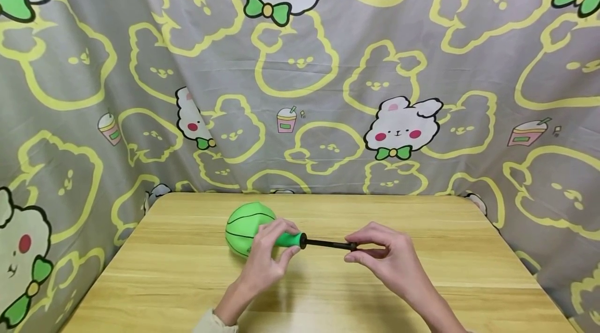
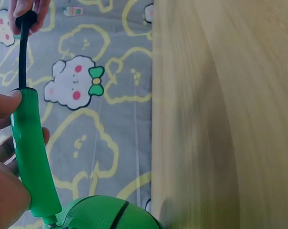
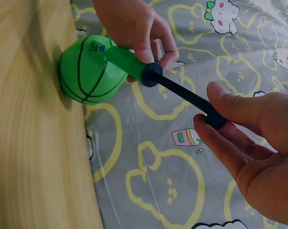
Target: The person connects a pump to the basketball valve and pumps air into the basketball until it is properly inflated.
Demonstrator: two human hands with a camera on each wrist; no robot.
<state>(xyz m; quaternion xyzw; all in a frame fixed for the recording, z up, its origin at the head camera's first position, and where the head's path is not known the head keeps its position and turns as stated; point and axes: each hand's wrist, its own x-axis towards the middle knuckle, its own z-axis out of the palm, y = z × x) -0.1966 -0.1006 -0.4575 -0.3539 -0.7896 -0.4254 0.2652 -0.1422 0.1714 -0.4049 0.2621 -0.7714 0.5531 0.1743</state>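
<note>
A green ball with black seam lines rests on the wooden table. My left hand grips the green barrel of a small hand pump beside it. The barrel's narrow tip meets the ball in the left wrist view. From the barrel's other end a thin black rod sticks out to the right. Between thumb and fingers, my right hand pinches the black knob at the end of that rod. On the ball's surface in the right wrist view there is a small dark blue piece.
The light wooden table carries the ball, with its far edge just behind it. A grey curtain printed with yellow outlines and white cartoon animals hangs behind the table and along its sides.
</note>
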